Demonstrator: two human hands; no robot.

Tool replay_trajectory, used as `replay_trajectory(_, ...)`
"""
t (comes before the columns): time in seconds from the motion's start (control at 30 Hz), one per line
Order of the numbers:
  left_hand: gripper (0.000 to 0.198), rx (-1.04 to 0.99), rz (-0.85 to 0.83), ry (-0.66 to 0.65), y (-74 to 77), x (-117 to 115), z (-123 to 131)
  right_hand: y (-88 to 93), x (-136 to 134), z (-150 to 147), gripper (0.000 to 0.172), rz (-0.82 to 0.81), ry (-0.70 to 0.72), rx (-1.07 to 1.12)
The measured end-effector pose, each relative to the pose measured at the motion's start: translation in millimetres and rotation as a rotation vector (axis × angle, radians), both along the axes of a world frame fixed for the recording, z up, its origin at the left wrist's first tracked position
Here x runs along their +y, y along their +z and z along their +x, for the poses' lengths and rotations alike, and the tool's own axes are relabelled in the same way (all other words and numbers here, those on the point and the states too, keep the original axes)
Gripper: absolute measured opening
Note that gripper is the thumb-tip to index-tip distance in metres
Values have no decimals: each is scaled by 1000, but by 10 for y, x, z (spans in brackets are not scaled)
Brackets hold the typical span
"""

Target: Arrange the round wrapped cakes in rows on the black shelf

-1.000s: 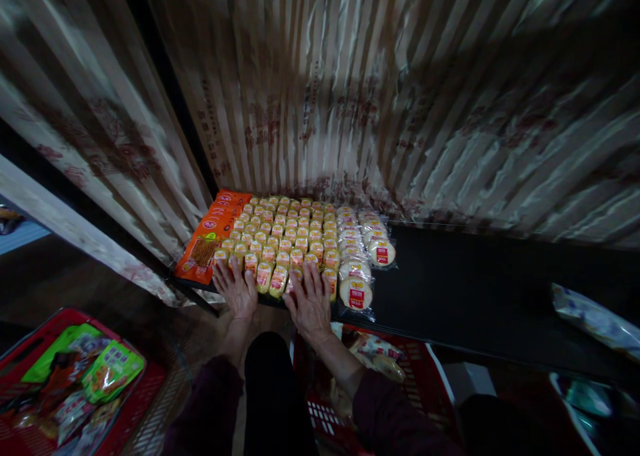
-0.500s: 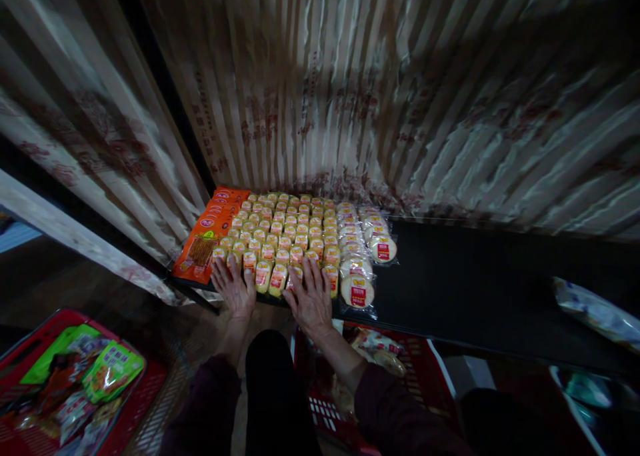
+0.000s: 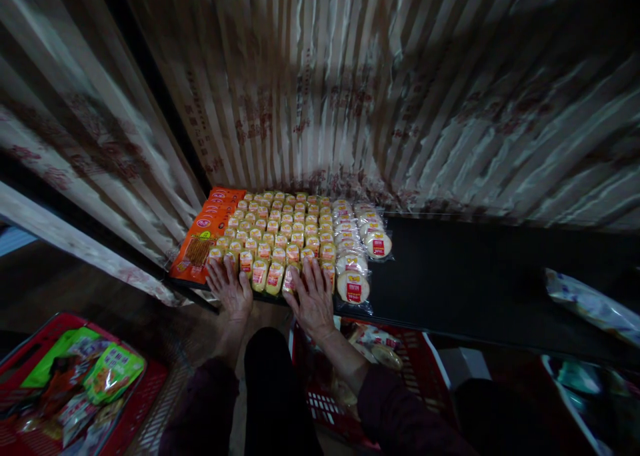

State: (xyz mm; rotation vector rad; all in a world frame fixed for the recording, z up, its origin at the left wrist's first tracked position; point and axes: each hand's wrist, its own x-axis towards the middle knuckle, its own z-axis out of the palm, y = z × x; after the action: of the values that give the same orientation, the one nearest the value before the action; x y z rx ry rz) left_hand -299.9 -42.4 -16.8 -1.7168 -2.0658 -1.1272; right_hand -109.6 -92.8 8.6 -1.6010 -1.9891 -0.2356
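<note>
Rows of small yellow packaged cakes lie overlapped on a black shelf. My left hand rests with fingers spread against the front cakes at the left. Farther right, my right hand lies against the front cakes too, its fingers stretched out. Neither hand grips anything. Orange snack packets overlap along the shelf's left end, beside my left hand. To the right of the cakes are two columns of round white packaged cakes, the farther one shorter.
A red basket of mixed snack packets stands on the floor at lower left. Another red basket with packets sits under the shelf's front edge. At right, a white and blue packet lies on the shelf. Striped printed sheeting hangs behind.
The whole view has shifted slightly. Both hands stay spread against the front row of cakes, and the rows look nearly the same.
</note>
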Motion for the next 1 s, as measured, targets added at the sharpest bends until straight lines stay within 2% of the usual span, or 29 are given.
replay_trajectory(0.27,58,64,-99,-167,57,-191,198,-23,-38,26,53,3,-32,26)
replay_trajectory(0.5,55,99,-70,-218,133,-224,369,-2,-20,18,55,1,-8,25)
replay_trajectory(0.67,52,211,-46,-468,170,-387,739,-40,-169,134,53,16,-100,27)
replay_trajectory(0.83,51,251,-100,-454,125,-400,918,-95,-260,325,51,-11,-213,20)
replay_trajectory(1.0,52,281,-111,-450,101,-342,897,-115,-218,358,52,-28,-191,12)
